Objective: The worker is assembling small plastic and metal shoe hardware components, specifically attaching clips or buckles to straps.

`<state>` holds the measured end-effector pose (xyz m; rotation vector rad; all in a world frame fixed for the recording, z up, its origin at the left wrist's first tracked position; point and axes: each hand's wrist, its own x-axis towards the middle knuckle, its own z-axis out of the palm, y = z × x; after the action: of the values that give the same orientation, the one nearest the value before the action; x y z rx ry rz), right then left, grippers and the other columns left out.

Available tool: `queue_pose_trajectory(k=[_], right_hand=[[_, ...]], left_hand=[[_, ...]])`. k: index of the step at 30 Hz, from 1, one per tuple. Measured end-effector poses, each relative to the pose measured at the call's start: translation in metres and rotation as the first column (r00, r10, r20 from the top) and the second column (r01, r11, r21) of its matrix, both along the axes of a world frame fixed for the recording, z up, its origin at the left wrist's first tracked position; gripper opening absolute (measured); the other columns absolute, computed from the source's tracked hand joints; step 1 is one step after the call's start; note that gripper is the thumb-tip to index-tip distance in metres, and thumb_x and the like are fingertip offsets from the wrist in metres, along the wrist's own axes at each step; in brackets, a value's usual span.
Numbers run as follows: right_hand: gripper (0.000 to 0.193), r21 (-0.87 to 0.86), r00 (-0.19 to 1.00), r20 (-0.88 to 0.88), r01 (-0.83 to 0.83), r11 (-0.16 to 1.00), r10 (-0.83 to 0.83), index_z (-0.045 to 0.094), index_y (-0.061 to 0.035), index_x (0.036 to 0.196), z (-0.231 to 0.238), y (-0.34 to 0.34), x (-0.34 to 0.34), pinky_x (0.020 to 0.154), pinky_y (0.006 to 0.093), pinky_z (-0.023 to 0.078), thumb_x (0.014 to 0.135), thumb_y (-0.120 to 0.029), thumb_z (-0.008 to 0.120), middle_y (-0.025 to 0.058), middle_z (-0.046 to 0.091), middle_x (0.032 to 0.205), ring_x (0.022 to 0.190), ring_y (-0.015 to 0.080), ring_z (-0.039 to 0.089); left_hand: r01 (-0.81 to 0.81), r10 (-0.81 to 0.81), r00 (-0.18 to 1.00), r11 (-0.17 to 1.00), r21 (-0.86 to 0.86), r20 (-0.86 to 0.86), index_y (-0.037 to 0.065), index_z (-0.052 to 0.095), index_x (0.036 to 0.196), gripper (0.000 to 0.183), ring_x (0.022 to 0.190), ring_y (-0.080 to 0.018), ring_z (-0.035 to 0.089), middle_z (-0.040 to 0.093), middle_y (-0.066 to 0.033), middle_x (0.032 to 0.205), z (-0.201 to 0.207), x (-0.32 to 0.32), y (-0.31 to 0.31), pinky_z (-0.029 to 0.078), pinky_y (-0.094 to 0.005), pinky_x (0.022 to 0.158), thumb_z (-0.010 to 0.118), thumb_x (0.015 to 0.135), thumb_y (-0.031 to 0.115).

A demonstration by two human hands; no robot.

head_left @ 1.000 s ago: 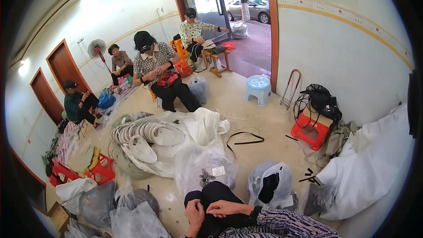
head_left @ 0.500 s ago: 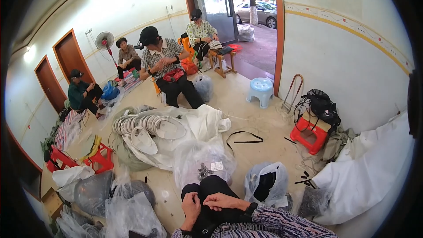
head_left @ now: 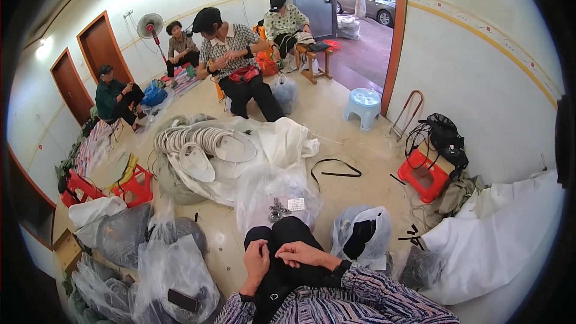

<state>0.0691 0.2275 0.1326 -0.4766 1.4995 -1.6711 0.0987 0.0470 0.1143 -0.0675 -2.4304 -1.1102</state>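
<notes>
Over my dark-trousered lap, my left hand [head_left: 257,261] has its fingers curled in above one knee. My right hand [head_left: 300,254] is beside it, thumb and fingers pinched together, with a small gap between the hands. Whatever either hand holds is too small or hidden to make out. Just beyond my knees lies a clear plastic bag [head_left: 255,195] with a small heap of dark metal pieces [head_left: 278,210] and a white label [head_left: 296,204] on it. To the right of my knees stands another plastic bag [head_left: 384,234] with black items [head_left: 362,238] inside.
Stacked pale oval pieces [head_left: 237,146] lie on white sheeting [head_left: 282,144]. Filled plastic bags [head_left: 177,270] and a phone [head_left: 182,300] are at left. A red stool [head_left: 423,177], a blue stool [head_left: 362,108] and white cloth [head_left: 492,234] stand or lie rightward. Several people sit farther off.
The view has tilted down a little, and the phone on the plastic at left shows more fully. My hands keep nearly the same pose over my lap.
</notes>
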Motion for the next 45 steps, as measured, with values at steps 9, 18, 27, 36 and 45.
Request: queue_pose_trajectory(k=[9,18,27,36,45], right_hand=[[0.023,-0.027,0.999,0.05,0.018,0.999,-0.016,0.056,-0.002,0.105,0.001,0.0,-0.011,0.052,0.0164,0.04,0.09,-0.019,0.05,-0.0016,0.054,0.071,0.057,0.0035,0.048],[0.02,-0.036,0.999,0.05,0.016,0.999,-0.014,0.057,-0.0028,0.102,-0.002,-0.005,0.003,0.05,0.0168,0.041,0.09,-0.018,0.049,-0.0018,0.053,0.069,0.058,0.0039,0.05],[0.022,0.097,0.999,-0.029,0.045,0.994,-0.043,0.058,-0.0053,0.098,0.007,-0.006,0.001,0.047,0.0185,0.042,0.09,-0.024,0.049,-0.0002,0.054,0.067,0.053,0.0055,0.051],[0.015,0.268,0.835,-0.543,0.075,0.96,0.086,0.058,-0.0038,0.093,0.003,-0.026,0.036,0.065,0.0298,0.045,0.081,-0.013,0.058,0.0065,0.055,0.076,0.072,0.018,0.056],[0.024,0.507,0.381,-0.794,-0.017,0.862,0.474,0.05,-0.0058,0.082,-0.01,-0.047,0.081,0.068,0.0376,0.037,0.073,-0.024,0.063,0.0112,0.053,0.08,0.078,0.0277,0.051]], left_hand=[[-0.024,0.024,1.0,0.999,0.041,-0.009,0.004,0.058,0.086,0.009,0.069,-0.0274,0.057,0.057,-0.0119,0.076,0.003,-0.012,0.001,0.045,-0.0341,0.06,0.056,0.077,0.004],[-0.027,0.027,1.0,0.999,0.04,0.004,0.004,0.057,0.085,0.008,0.069,-0.0291,0.057,0.057,-0.0121,0.076,-0.001,0.002,-0.003,0.044,-0.0346,0.059,0.056,0.077,0.004],[0.059,-0.195,0.951,0.875,0.48,0.238,0.002,0.058,0.093,0.012,0.067,-0.0109,0.054,0.058,-0.0038,0.077,0.003,-0.003,-0.033,0.044,-0.0244,0.061,0.053,0.084,0.007],[-0.012,-0.223,0.872,0.88,0.474,0.436,0.003,0.058,0.092,0.013,0.067,-0.0073,0.05,0.057,0.0009,0.078,-0.001,0.085,-0.066,0.042,-0.0222,0.06,0.058,0.082,0.012],[0.155,-0.134,0.843,0.988,0.004,0.522,0.005,0.051,0.085,0.024,0.074,-0.0286,0.053,0.052,-0.0113,0.077,0.03,0.137,-0.032,0.043,-0.036,0.064,0.067,0.071,0.016]])
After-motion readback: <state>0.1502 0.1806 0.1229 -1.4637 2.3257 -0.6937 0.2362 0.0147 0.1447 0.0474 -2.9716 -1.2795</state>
